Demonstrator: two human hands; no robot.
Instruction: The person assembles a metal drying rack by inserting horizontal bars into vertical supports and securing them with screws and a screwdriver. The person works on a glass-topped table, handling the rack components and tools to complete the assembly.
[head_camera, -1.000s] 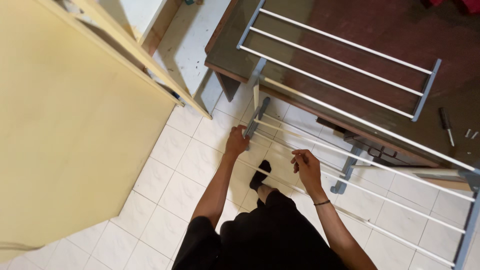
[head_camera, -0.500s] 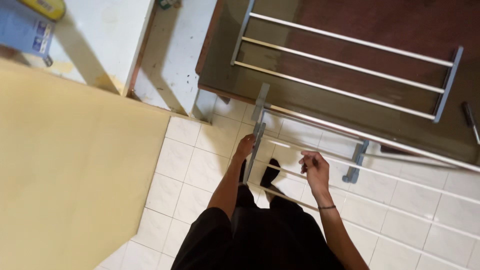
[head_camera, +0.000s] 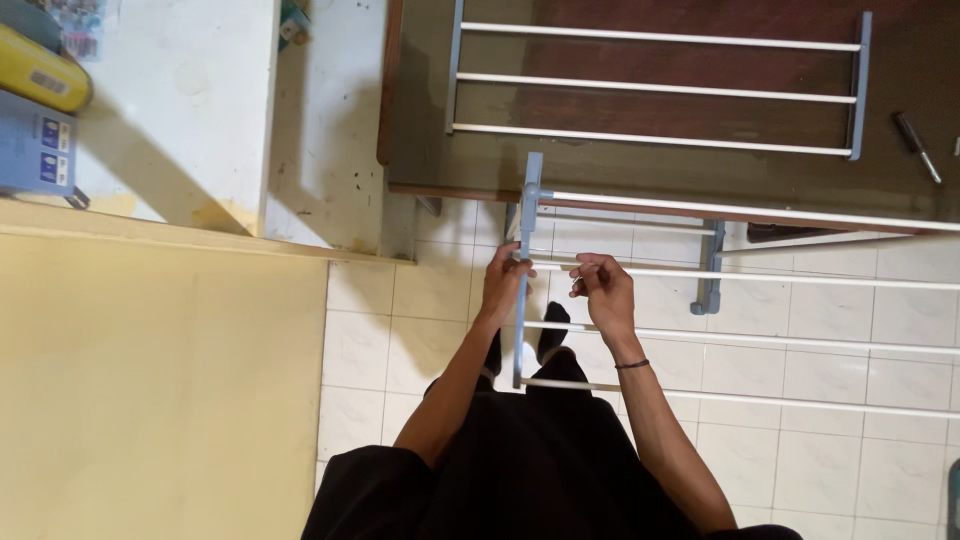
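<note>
Yellow door (head_camera: 150, 390) fills the lower left of the head view, its top edge running level across the frame. White tiled floor (head_camera: 820, 400) spreads right of it, under everything else.

Drying rack (head_camera: 740, 340), white rods in a grey-blue frame, lies flat across the middle, stretching from the centre to the right edge, above the floor. A second rack section (head_camera: 655, 90), same make, sits higher in the frame over a dark brown desk (head_camera: 700, 170).

White cabinet (head_camera: 180, 110) stands upper left, carrying a yellow case (head_camera: 40, 75) and a blue box (head_camera: 35, 150) at its left margin.

Person in black clothing, seen from above, both forearms stretched out to the rack's near end.

Left hand (head_camera: 503, 285) is wrapped around the grey-blue end bar (head_camera: 524, 290), fingers curled over it at the level of the second rod. Right hand (head_camera: 603, 290), just beside it, has thumb and fingertips pinched on the white rod (head_camera: 760, 277) close to where it meets the end bar. A thin dark band circles the right wrist.

Small dark pen-like tool (head_camera: 916, 146) lies on the desk, far right, well apart from the hands.
</note>
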